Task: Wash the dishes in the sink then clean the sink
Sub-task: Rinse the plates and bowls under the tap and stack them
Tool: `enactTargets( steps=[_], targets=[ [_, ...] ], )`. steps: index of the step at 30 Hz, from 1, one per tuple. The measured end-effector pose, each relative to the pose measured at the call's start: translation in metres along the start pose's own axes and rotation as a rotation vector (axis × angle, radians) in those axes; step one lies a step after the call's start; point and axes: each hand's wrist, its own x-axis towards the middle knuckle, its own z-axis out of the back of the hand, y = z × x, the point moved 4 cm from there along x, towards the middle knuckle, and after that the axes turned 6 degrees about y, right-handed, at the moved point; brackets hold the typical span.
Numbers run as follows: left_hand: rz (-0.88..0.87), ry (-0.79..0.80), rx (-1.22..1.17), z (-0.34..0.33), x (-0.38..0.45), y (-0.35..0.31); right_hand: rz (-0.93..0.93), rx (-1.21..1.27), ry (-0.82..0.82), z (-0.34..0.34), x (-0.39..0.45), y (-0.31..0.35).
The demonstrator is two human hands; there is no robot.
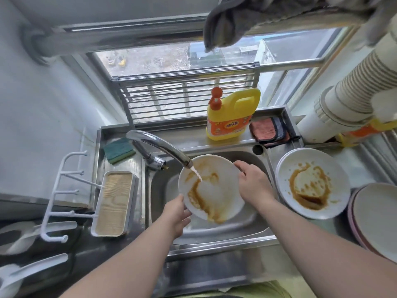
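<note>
A white plate [223, 190] smeared with brown sauce tilts over the steel sink [253, 231] under the faucet [159, 147], and water runs onto it. My left hand [176, 214] grips its lower left rim. My right hand [251, 181] holds its right rim, fingers over the edge. To the right, on the counter, a stack of white plates [343, 186] has brown sauce on the top one. A green sponge [119, 149] lies at the sink's back left. Behind the sink stands a yellow detergent bottle [231, 115].
A folded pink and grey cloth [269, 131] lies beside the bottle. More plates [378, 218] stack at the far right, with paper cups [352, 97] above. A wood-topped tray [113, 203] and a white hook rack [62, 190] sit left of the sink. A rag [227, 20] hangs overhead.
</note>
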Motion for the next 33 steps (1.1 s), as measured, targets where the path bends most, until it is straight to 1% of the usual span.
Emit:
enactTargets(
  steps=[3,7,9,12,14,16,19,22,24,27,30,33],
  targets=[
    [0.041,0.035,-0.008,-0.018,0.004,0.009,0.008,-0.044,-0.041,0.017,-0.006,-0.007],
    [0.041,0.009,0.038,-0.031,0.001,0.013,-0.093,-0.047,-0.051,0.028,-0.008,-0.021],
    [0.029,-0.02,0.098,-0.029,-0.002,0.011,-0.184,-0.019,-0.014,0.027,-0.008,-0.032],
    [-0.044,-0.056,0.14,-0.018,-0.006,0.002,-0.342,0.146,0.055,0.011,-0.01,-0.054],
    [-0.099,-0.096,0.197,-0.007,-0.008,-0.008,-0.402,0.232,0.095,-0.005,-0.009,-0.067],
    [-0.152,-0.145,0.244,0.002,-0.012,-0.018,-0.426,0.258,0.157,-0.021,-0.009,-0.074],
    [-0.24,-0.163,0.316,0.012,-0.022,-0.036,-0.435,0.281,0.227,-0.044,-0.009,-0.069],
    [-0.321,-0.17,0.336,0.022,-0.031,-0.05,-0.446,0.384,0.278,-0.067,-0.007,-0.06],
    [-0.331,-0.181,0.329,0.029,-0.034,-0.055,-0.427,0.484,0.254,-0.076,-0.004,-0.05],
    [-0.365,-0.178,0.338,0.033,-0.034,-0.054,-0.343,0.582,0.146,-0.074,-0.002,-0.029],
    [-0.328,-0.177,0.303,0.029,-0.029,-0.043,-0.284,0.467,0.024,-0.06,-0.001,-0.015],
    [-0.223,-0.15,0.151,0.022,-0.013,-0.025,-0.181,0.258,-0.021,-0.039,-0.001,-0.007]
  ],
)
